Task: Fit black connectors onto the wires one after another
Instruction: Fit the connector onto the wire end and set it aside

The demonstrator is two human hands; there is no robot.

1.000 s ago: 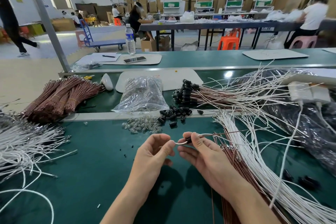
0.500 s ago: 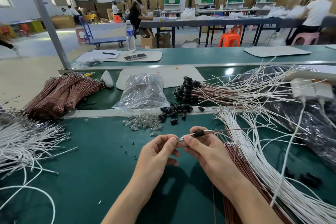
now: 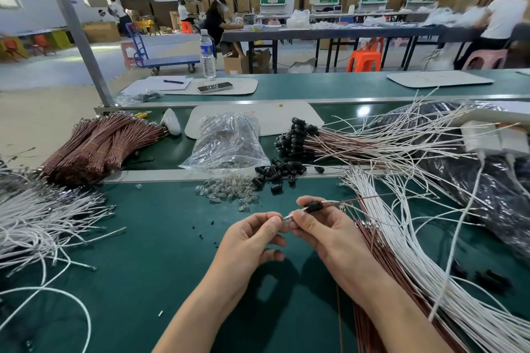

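**Centre of frame.** The left hand point(image 3: 252, 241) pinches the metal terminal point(image 3: 286, 220) at the end of a wire point(image 3: 344, 203) between thumb and forefinger, with the remaining fingers curled under. The right hand point(image 3: 329, 232) meets it fingertip to fingertip and pinches the same wire just behind the terminal. A black connector point(image 3: 314, 206) sits threaded on the wire above the right forefinger, a short way back from the terminal. From the connector the wire runs toward the right of the frame. Both hands are held above the green table point(image 3: 143, 252).

**Just above the hands.** A scatter of clear bulbs point(image 3: 226, 190) lies beside a heap of loose black connectors point(image 3: 278, 170), and behind them stands a clear plastic bag point(image 3: 229, 140).

**Upper centre-right.** A sheaf of fitted wires point(image 3: 295, 137) lies with its black-capped ends pointing left.

**Right side.** Long white wires point(image 3: 401, 238) and brown wires point(image 3: 372, 241) fan toward the lower right corner, partly over a black plastic sack point(image 3: 473, 180).

**Left side.** A loose mass of white wires lies at mid-left point(image 3: 34, 218), and tied brown wire bundles point(image 3: 100, 143) lie above it.
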